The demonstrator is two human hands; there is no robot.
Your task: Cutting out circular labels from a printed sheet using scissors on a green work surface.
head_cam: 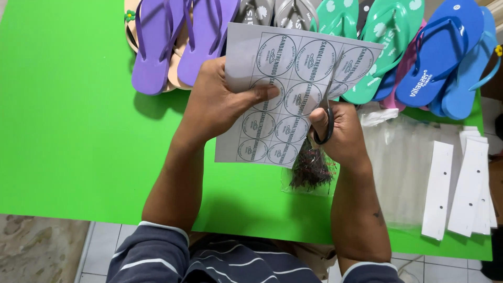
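Here, label by label:
Sheet (285, 99): flat grey paper printed with round stickers, held above the desk (68, 131).
Left hand (217, 102): fingers clamped on the sheet's left edge, thumb on top.
Right hand (343, 133): fingers closed through black scissors (327, 112), blades in the sheet's right side.
Desk: smooth bright green.
Behind: rubber flip-flops (335, 36), many colours.
Right: white card strips (463, 186).

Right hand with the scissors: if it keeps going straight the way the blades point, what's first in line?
The right hand points the scissors up the sheet of round labels, so more of that sheet comes first. Beyond its top edge lie the teal flip-flops, probably lower down on the table; depth is unclear.
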